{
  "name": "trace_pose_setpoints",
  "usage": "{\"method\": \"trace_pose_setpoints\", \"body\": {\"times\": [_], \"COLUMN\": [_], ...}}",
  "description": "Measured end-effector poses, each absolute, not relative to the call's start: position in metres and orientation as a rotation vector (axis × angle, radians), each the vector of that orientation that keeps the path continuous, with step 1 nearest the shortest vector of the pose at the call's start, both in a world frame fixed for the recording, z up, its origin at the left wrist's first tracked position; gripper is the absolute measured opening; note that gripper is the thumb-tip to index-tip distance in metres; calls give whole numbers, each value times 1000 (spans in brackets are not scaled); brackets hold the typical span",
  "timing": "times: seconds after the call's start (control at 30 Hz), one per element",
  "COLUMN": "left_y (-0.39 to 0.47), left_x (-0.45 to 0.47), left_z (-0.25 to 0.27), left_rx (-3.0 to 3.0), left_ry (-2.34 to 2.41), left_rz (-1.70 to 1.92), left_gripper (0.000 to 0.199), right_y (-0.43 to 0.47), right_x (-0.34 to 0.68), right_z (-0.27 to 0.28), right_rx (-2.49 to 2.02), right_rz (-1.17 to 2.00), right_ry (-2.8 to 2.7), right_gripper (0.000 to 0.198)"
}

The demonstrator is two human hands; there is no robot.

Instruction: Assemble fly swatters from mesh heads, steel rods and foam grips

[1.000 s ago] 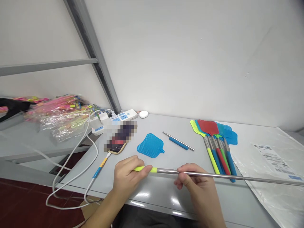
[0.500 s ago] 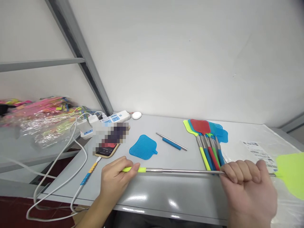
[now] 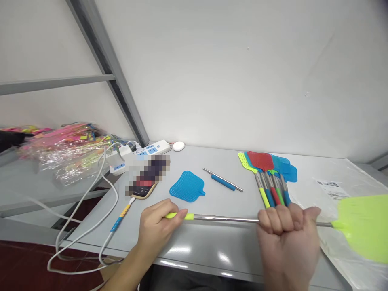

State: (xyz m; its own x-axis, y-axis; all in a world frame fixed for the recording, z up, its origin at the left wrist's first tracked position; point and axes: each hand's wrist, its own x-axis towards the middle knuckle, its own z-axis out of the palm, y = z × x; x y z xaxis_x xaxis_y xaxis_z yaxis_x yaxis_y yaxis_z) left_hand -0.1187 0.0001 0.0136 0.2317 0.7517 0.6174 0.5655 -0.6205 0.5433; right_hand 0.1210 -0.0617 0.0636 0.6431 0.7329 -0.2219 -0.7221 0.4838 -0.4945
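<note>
A yellow-green fly swatter (image 3: 362, 226) with a telescopic metal shaft lies level across the front of my view. My left hand (image 3: 159, 224) is closed on its yellow grip, thumb along the top. Farther right, my right hand (image 3: 285, 238) wraps round the metal shaft, not far from the mesh head. Behind the shaft, a loose blue swatter head (image 3: 188, 186) lies flat on the table. Beside it rests a metal rod with a blue grip (image 3: 223, 182). Just beyond my right hand is a bundle of swatters (image 3: 261, 161) in several colours.
On the left of the grey table (image 3: 218, 246) are a phone (image 3: 145, 190) on a cable, a power strip (image 3: 154, 148) and a white oval object (image 3: 178, 146). Plastic-wrapped colourful items (image 3: 69, 149) lie on a shelf. A white plastic bag (image 3: 357, 178) is at right.
My right hand has slid left along the shaft, and the swatter's head has come left, nearer my left hand; the shaft looks shorter. The whole view has shifted slightly.
</note>
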Motion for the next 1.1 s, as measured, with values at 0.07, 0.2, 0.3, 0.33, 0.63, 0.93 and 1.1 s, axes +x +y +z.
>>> {"method": "trace_pose_setpoints", "body": {"times": [0.07,0.2,0.3,0.33,0.63,0.93,1.1], "left_y": [0,2,2,1,3,5,6], "left_x": [-119,-120,-119,-118,-126,-127,-126], "left_z": [13,12,13,13,16,16,15], "left_rx": [2315,2309,2280,2273,2166,2222,2157], "left_ry": [1255,1297,1325,1333,1463,1443,1530], "left_rz": [1324,1315,1314,1311,1346,1299,1295], "left_gripper": [30,30,31,31,33,30,34], "right_y": [-55,-44,-42,-42,-49,-61,-64], "right_x": [107,86,74,71,116,173,159], "right_z": [59,51,45,42,30,38,35], "right_rx": [-590,-607,-585,-571,-621,-887,-957], "right_rz": [932,972,991,1035,1116,572,516], "right_ry": [-10,-27,-95,-132,-61,-199,-206], "right_gripper": [54,51,50,49,38,35,43]}}
